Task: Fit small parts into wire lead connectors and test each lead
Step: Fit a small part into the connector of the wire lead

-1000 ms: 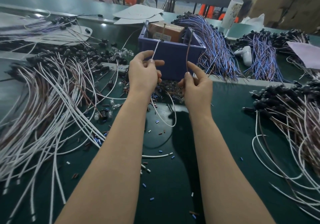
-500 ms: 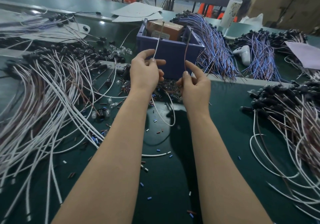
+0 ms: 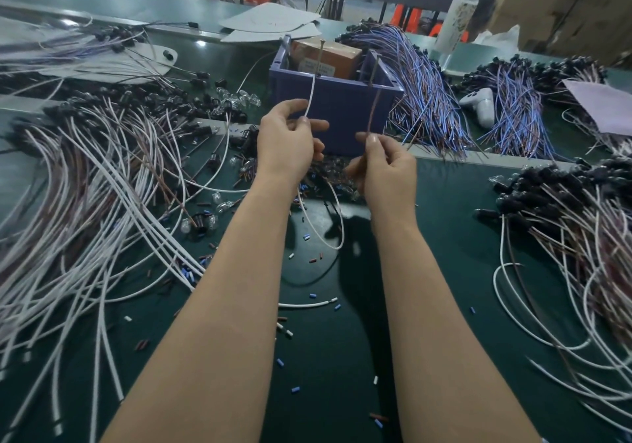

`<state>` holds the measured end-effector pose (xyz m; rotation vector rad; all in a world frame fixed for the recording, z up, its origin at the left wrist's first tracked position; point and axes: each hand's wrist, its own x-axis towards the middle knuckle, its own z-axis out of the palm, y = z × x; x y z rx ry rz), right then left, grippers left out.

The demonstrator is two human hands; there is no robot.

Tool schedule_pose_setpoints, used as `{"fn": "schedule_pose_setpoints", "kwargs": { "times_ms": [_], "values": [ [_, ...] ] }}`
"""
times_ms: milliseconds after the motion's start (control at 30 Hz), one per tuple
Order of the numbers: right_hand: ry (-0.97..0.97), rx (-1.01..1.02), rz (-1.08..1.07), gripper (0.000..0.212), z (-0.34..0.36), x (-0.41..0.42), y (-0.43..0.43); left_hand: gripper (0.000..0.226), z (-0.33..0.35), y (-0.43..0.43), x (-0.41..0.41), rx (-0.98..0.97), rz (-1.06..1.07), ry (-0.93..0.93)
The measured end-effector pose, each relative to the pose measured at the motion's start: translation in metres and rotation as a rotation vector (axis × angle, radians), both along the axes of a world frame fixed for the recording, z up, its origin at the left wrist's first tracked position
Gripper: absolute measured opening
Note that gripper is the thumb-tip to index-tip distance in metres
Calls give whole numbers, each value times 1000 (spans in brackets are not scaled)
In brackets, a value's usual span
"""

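Head view: testing, likely. Left hand [image 3: 285,145] pinches white lead [image 3: 310,95], right hand [image 3: 388,172] pinches brown lead [image 3: 372,107], tips near upright pins [image 3: 321,55] on blue bin [image 3: 342,114]; contact unclear. Next: steady touch on both pins.

White wire [image 3: 310,95] and brown wire [image 3: 373,107], upright side by side, tips at two metal pins [image 3: 321,56]

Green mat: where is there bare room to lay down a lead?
Barest: the mat between the right forearm and the black-capped leads. Between both forearms only scattered sleeve bits. Crowded: white leads on the left, bulbs beside the blue bin.
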<state>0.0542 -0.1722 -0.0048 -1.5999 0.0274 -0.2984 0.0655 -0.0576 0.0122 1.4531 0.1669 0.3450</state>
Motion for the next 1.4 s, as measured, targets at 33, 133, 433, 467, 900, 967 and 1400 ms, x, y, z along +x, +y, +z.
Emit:
{"fn": "schedule_pose_setpoints", "kwargs": {
  "times_ms": [33,133,433,467,900,967,1400],
  "values": [
    [53,35,31,22,1,0,-1,21,-1,1,0,17,-1,26],
    [236,10,152,32,2,-2,-2,17,-8,7,0,177,-13,137],
    [533,-248,407,24,2,-5,-4,39,-22,-1,-9,887,-76,377],
    [531,-266,411,22,1,-5,-5,38,-23,-3,-9,917,-84,379],
    [138,-57,14,28,-13,-1,-12,11,-20,7,-13,766,-258,162],
    [104,-58,85,19,-15,-2,-11,10,-17,7,-15,747,-312,142],
    [140,37,203,18,-16,-2,-5,13,-30,3,-30,525,-242,122]
  ]
}}
